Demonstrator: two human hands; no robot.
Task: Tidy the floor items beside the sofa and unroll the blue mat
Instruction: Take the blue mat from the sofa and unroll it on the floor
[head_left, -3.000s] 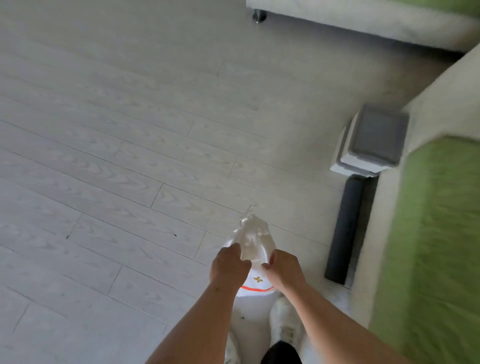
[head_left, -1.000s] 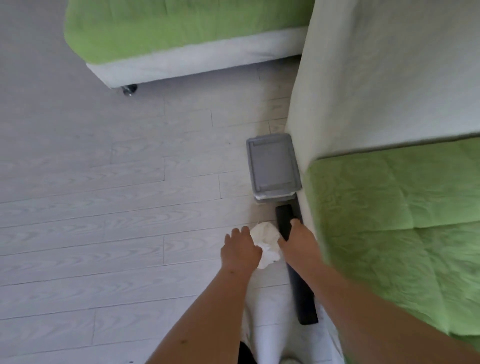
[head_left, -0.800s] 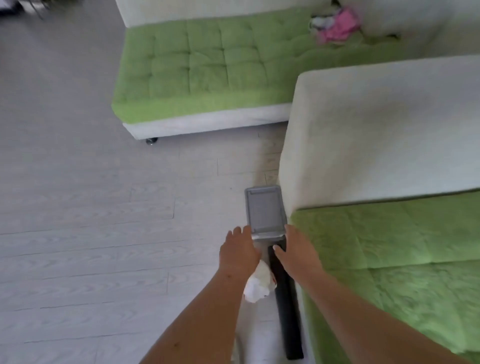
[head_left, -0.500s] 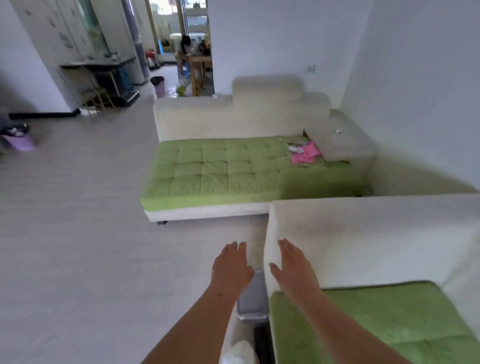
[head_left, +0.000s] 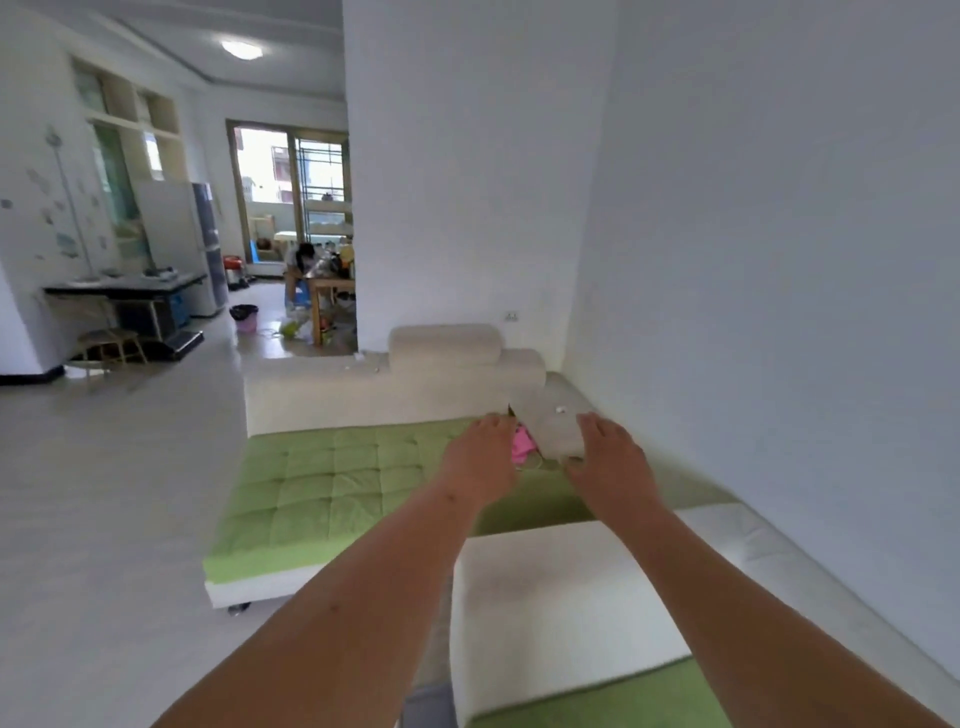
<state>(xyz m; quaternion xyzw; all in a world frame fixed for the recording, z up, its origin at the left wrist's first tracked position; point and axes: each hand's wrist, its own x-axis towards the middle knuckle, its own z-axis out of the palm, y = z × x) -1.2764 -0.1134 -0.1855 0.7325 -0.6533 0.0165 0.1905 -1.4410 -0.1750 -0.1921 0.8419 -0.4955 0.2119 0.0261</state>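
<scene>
Change: bag released; view lifted to sofa (head_left: 322, 483).
Hands: left hand (head_left: 480, 457), right hand (head_left: 610, 462) spread, empty.
Mat: unseen, likely still rolled.

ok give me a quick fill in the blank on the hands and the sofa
The left hand and the right hand each hold ____.
The seat cushions of the sofa are coloured ____.
The small item seen between the hands is coloured ____.
Missing words: nothing, green, pink.
</scene>
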